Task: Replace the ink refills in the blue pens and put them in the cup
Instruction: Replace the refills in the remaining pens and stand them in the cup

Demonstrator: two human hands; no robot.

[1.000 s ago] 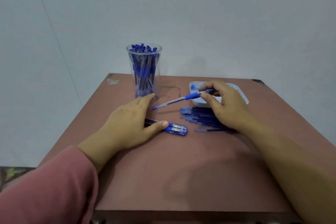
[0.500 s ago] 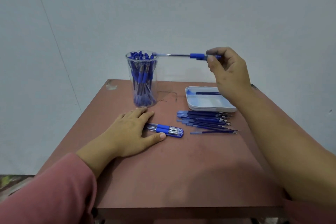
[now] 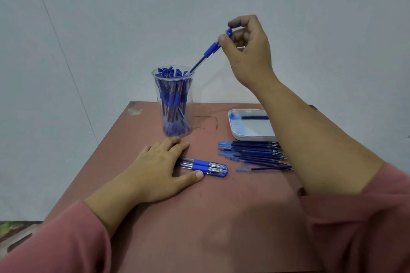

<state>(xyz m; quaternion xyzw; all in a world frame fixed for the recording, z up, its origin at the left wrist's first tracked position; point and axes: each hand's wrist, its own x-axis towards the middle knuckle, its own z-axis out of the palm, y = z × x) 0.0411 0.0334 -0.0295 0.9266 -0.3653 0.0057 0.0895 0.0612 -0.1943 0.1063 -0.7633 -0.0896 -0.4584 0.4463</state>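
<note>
**Pen tip at the cup's rim**

My right hand (image 3: 248, 51) pinches a pen (image 3: 210, 50) by its top end, thumb and forefinger closed on it, high above the table (image 3: 199, 217). The pen slants down to the left. Its tip is just at the right side of the rim of the cup (image 3: 175, 104), among the pens already standing inside. The cup stands near the table's far edge, left of centre.

My left hand (image 3: 159, 168) lies flat with straight fingers over one end of the spare pens (image 3: 204, 166), just in front of the cup. To their right the refills (image 3: 255, 155) are spread just beside the near wall of the tray (image 3: 250, 137). The tray sits toward the far right edge and holds one refill. A broad stretch of tabletop runs from the spare pens to the near edge.
</note>
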